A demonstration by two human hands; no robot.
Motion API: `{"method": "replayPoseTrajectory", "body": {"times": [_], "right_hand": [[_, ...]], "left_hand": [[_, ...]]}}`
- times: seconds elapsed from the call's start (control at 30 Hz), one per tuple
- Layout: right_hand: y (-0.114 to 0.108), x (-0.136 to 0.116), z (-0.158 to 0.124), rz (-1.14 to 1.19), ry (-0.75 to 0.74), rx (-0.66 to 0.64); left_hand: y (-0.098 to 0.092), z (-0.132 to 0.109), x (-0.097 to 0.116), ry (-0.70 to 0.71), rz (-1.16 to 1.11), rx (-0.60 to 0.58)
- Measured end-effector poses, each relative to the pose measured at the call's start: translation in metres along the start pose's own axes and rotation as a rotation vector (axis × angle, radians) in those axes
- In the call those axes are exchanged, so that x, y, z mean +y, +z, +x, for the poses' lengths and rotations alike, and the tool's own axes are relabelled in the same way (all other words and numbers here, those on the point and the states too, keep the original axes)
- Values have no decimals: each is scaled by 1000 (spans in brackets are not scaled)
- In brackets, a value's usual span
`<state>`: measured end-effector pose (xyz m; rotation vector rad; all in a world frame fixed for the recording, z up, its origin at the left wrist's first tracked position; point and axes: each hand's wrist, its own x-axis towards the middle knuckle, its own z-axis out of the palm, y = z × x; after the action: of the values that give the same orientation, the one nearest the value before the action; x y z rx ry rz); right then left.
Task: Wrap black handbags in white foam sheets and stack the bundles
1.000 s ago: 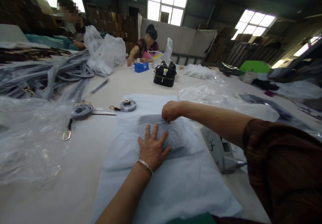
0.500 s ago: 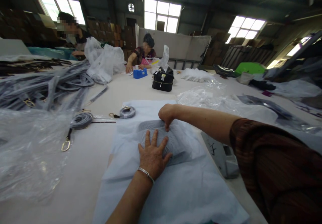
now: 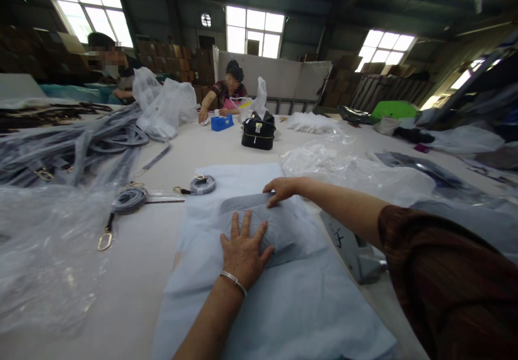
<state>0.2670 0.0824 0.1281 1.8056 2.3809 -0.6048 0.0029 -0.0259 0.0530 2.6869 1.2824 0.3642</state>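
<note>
A flat grey cloth bundle (image 3: 283, 236), seemingly under a thin clear film, lies on a light blue sheet (image 3: 307, 306) in front of me. My left hand (image 3: 243, 249), with a silver bracelet at the wrist, rests palm down on the bundle, fingers spread. At the bundle's far edge is my right hand (image 3: 281, 190), thumb and forefinger parted on either side of that edge. Two coiled grey straps with metal clips lie left of the sheet: the nearer coil (image 3: 129, 201) and the farther coil (image 3: 202, 184).
Clear plastic film (image 3: 52, 257) covers the table's left side, and more plastic (image 3: 356, 168) lies right. A pile of grey straps (image 3: 101, 133), a black bag (image 3: 258, 132) and a blue tape dispenser (image 3: 222, 122) sit farther off. Two people work across the table. A grey box-shaped object (image 3: 352, 246) is under my right forearm.
My right hand has moved slightly right along the bundle's far edge, and its bent fingers have stretched out. The left hand stays flat on the bundle. The view has shifted slightly.
</note>
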Motion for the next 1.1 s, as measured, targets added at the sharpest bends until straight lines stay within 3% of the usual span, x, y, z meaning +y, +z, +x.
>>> {"method": "replayPoseTrajectory", "body": {"times": [0.07, 0.17, 0.23, 0.33, 0.43, 0.57, 0.67, 0.77, 0.9, 1.0, 1.1], "right_hand": [[5, 6, 0, 23, 101, 77], [8, 4, -4, -7, 214, 303], [17, -8, -13, -47, 173, 459], [49, -36, -31, -117, -36, 604], [82, -56, -47, -170, -59, 542], [93, -65, -54, -188, 124, 537], [97, -74, -57, -191, 29, 581], [116, -85, -58, -128, -51, 540], [137, -88, -57, -70, -11, 572], [137, -85, -56, -60, -20, 568], [132, -85, -54, -41, -40, 550]], "left_hand": [[0, 0, 0, 4, 4, 9], [2, 0, -1, 7, 14, 22], [4, 0, -1, 8, 16, 33], [7, 0, -1, 15, 12, 48], [9, 1, -2, 24, 8, 53], [9, 1, -2, 29, 0, 63], [9, 0, 0, 30, -10, 72], [11, -2, -2, 42, -12, 103], [17, -5, -20, 112, -91, 181], [26, -7, -40, 90, -187, 276], [32, -6, -52, 37, -229, 282]]}}
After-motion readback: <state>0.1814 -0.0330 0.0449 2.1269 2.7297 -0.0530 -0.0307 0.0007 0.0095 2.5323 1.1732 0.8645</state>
